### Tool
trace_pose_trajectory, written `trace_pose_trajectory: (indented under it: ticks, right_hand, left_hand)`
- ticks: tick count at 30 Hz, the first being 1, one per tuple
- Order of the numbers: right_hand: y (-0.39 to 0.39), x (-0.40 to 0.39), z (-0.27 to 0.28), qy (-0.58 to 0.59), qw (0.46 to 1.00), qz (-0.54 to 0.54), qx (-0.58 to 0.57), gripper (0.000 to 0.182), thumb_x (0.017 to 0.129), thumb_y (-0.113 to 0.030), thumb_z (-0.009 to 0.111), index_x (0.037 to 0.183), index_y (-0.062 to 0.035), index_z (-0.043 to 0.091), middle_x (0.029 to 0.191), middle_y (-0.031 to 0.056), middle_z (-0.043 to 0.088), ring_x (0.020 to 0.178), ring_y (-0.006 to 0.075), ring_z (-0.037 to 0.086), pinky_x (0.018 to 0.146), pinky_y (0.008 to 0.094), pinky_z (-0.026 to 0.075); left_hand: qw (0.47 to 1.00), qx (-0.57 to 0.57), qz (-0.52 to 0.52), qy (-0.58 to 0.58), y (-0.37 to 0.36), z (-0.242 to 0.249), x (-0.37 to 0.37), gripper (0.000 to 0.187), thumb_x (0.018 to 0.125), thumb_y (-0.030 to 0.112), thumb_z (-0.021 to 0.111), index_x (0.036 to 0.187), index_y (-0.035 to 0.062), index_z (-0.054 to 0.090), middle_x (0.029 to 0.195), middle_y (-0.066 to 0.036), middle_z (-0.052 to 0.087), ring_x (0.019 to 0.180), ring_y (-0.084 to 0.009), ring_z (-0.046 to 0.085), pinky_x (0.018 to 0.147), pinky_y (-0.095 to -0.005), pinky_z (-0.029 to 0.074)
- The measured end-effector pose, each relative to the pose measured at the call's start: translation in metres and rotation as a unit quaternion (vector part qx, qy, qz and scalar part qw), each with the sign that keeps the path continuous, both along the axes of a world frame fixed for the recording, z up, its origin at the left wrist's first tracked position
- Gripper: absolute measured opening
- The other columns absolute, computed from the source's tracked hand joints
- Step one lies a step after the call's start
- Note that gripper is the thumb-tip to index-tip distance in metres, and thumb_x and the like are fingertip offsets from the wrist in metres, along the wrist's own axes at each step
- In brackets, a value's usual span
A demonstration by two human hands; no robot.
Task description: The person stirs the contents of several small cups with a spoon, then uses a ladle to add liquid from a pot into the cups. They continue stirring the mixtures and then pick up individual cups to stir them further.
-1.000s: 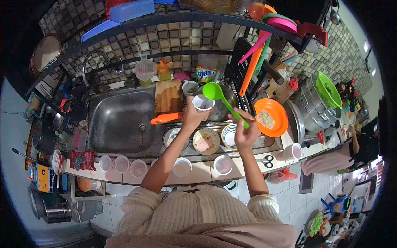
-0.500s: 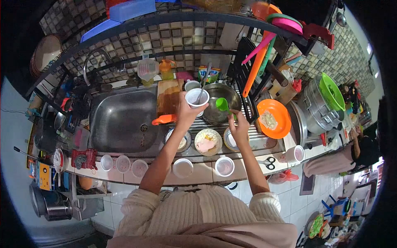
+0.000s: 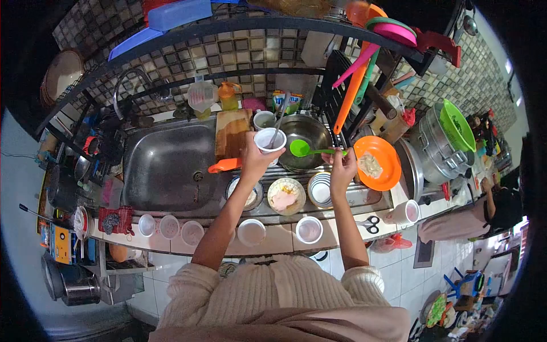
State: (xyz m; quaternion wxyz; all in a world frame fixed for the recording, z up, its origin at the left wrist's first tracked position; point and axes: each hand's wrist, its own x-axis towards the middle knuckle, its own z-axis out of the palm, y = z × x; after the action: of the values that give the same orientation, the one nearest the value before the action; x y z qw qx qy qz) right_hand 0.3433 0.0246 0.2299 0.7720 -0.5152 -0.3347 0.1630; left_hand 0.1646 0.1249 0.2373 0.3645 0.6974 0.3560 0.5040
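Steel sink: lying left of the wooden board.
Left hand: grasping the white cup by its side.
White cup: sitting in that hand, opening up, metal spoon leaning inside. Contents: can't tell.
Middle bowl: holding pink and pale stuff, resting nearer the body than the pan.
Green ladle: showing over the metal pan now, having moved off from beside the cup; so cup and ladle are being held apart. Plain green, scoop smooth and round; can't tell if it's carrying anything.
Right hand: pinching the ladle handle in its fingers.
Orange plate: holding something pale, lying right of that hand.
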Motion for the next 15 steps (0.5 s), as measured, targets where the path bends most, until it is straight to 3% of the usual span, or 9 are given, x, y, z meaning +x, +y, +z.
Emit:
trace_pose_trajectory:
  ticks: [4, 7, 15]
  right_hand:
    - [-0.006, 0.001, 0.013, -0.036, 0.999, -0.025, -0.032, 0.018, 0.091, -0.009, 0.046, 0.075, -0.0018, 0.039, 0.078, 0.0141, 0.060, 0.064, 0.0189, 0.063, 0.060, 0.0300, 0.054]
    - [-0.012, -0.007, 0.032, -0.010, 0.999, -0.035, -0.006, 0.019, 0.089, -0.009, 0.050, 0.074, -0.0011, 0.042, 0.071, 0.0082, 0.058, 0.063, 0.0137, 0.062, 0.059, 0.0259, 0.053]
    - [-0.023, -0.025, 0.068, -0.026, 0.998, -0.006, 0.057, 0.014, 0.089, -0.007, 0.049, 0.080, 0.0023, 0.047, 0.081, 0.0125, 0.061, 0.066, 0.0163, 0.063, 0.061, 0.0275, 0.054]
  left_hand:
    - [0.999, -0.035, -0.001, 0.021, -0.006, -0.002, 0.001, 0.059, 0.060, 0.022, 0.081, 0.099, 0.0004, 0.043, 0.093, -0.012, 0.058, 0.086, -0.0192, 0.058, 0.075, -0.0315, 0.046]
    - [0.997, -0.053, 0.018, 0.050, -0.012, -0.005, 0.004, 0.059, 0.057, 0.024, 0.082, 0.097, 0.0011, 0.044, 0.092, -0.014, 0.058, 0.086, -0.0218, 0.059, 0.074, -0.0334, 0.046]
    - [0.993, -0.078, -0.018, 0.084, -0.012, -0.021, 0.010, 0.060, 0.058, 0.022, 0.081, 0.097, 0.0004, 0.041, 0.093, -0.015, 0.058, 0.084, -0.0217, 0.059, 0.072, -0.0337, 0.047]
